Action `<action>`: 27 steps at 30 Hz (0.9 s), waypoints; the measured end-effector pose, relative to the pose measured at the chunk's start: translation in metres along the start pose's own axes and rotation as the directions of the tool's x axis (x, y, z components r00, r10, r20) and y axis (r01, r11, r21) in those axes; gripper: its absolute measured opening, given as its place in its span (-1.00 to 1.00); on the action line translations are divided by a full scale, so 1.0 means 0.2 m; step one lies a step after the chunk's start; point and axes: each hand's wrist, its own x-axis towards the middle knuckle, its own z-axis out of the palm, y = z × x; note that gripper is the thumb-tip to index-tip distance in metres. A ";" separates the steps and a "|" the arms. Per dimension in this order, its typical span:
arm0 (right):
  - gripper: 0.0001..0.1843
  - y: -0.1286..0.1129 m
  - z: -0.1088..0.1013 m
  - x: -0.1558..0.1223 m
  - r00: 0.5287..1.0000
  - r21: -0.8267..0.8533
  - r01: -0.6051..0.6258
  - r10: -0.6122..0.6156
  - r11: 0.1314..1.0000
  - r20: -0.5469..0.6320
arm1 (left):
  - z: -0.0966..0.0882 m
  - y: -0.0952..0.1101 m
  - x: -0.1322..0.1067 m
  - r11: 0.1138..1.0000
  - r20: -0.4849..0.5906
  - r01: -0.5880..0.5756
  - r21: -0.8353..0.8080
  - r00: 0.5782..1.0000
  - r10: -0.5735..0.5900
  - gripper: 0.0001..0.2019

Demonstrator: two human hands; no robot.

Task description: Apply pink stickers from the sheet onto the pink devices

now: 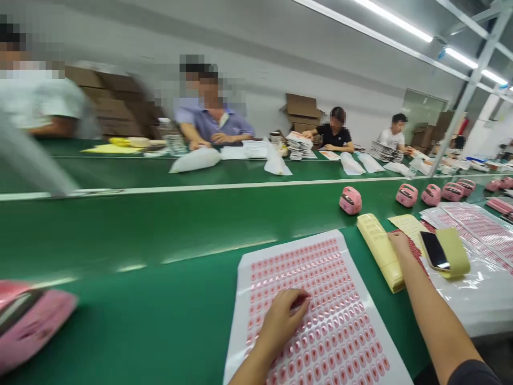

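A white sheet with rows of small pink-and-red oval stickers [320,267] lies on the green bench in front of me. My left hand [285,316] is over its middle, thumb and fingers bent together in a pinch; whatever is between the tips is too small to make out. Farther right, my right hand [398,243] is beside a long yellow wrapped packet [379,248], by some red pieces [414,251]. Its fingers look curled in, and what they hold is hidden.
Pink rounded cases [350,200] stand along the green belt [180,214]; another pink case [36,326] is near left. A phone [435,250] lies on plastic-wrapped sticker sheets [476,230] at right. A metal post [468,91] rises there. Several people sit across the line.
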 end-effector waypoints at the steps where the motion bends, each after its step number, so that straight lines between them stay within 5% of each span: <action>1: -0.75 0.00 -0.01 -0.01 0.999 -0.020 -0.020 0.021 1.000 0.034 | 0.01 0.01 -0.01 1.000 0.010 0.009 0.010 1.000 -0.009 -0.76; 7: -0.66 -0.01 -0.03 -0.02 0.998 -0.131 0.020 -0.012 0.991 0.059 | 0.04 0.04 -0.03 0.995 0.001 0.090 0.038 0.996 -0.090 -0.86; 10: -0.45 -0.07 -0.01 -0.08 0.988 -0.161 0.134 -0.145 0.978 -0.054 | 0.05 0.04 -0.03 0.994 -0.010 0.108 0.029 0.994 -0.107 -0.87; 12: -0.43 -0.13 0.04 -0.18 0.901 -0.153 0.375 -0.399 0.914 -0.172 | 0.05 0.03 -0.04 0.993 -0.015 0.114 0.025 0.993 -0.113 -0.87; 14: -0.47 -0.20 0.13 -0.32 0.729 -0.090 0.652 -0.655 0.753 -0.200 | 0.06 0.03 -0.04 0.993 -0.018 0.118 0.025 0.993 -0.118 -0.88; 16: -0.51 -0.27 0.24 -0.48 0.556 0.037 0.831 -0.824 0.555 -0.115 | 0.07 0.04 -0.05 0.992 -0.020 0.124 0.029 0.992 -0.123 -0.88; 18: -0.56 -0.29 0.37 -0.65 0.439 0.181 0.885 -0.898 0.429 -0.014 | 0.08 0.04 -0.05 0.990 -0.022 0.133 0.039 0.991 -0.132 -0.89; 23: -0.71 -0.24 0.60 -0.86 0.333 0.366 0.849 -0.924 0.381 0.191 | 0.10 0.03 -0.04 0.979 -0.038 0.185 0.087 0.983 -0.182 -0.88; 27: -0.72 -0.23 0.60 -0.83 0.372 0.453 0.746 -0.870 0.488 0.324 | 0.11 0.03 -0.04 0.966 -0.019 0.213 0.148 0.977 -0.212 -0.85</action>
